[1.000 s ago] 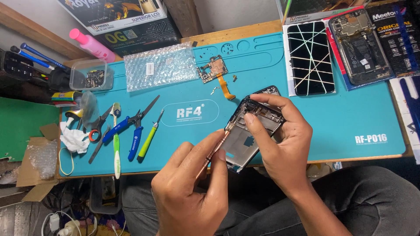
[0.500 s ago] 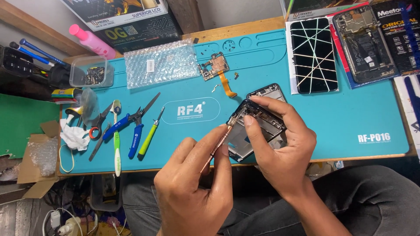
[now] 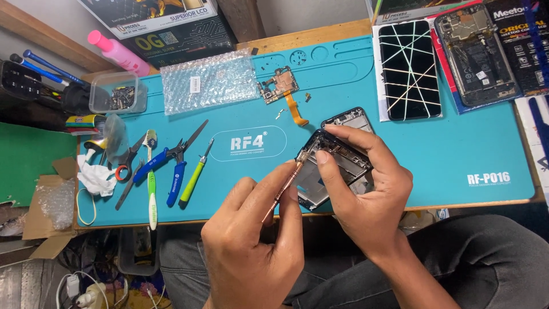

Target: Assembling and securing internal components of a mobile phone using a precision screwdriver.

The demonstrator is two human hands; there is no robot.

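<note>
Two hands work close to the body, above the lap. The left hand [image 3: 251, 252], nearest the camera at about 6 o'clock, has its fingers curled tight and pinches a slim copper-coloured screwdriver [image 3: 283, 190] between thumb and forefinger; the shaft slants up toward 1 o'clock so its tip meets the top edge of the opened phone frame [image 3: 334, 166]. The right hand [image 3: 366, 194], at about 4 o'clock from the frame, is half closed round it: thumb pressed on the near face, fingers arched over the far edge, apparently to tilt and steady it for the tool. The frame hangs over the front edge of the blue work mat [image 3: 434, 143], just right of centre.

Farther out, at 9 o'clock, blue-handled cutters [image 3: 174, 171], a green-handled driver [image 3: 193, 180] and scissors [image 3: 127, 166] lie side by side within reach. At 12 o'clock a loose circuit board with an orange flex cable [image 3: 283, 91] rests beside a bubble-wrap bag [image 3: 209, 80]. At 1 o'clock lies a cracked phone screen [image 3: 409, 68].
</note>
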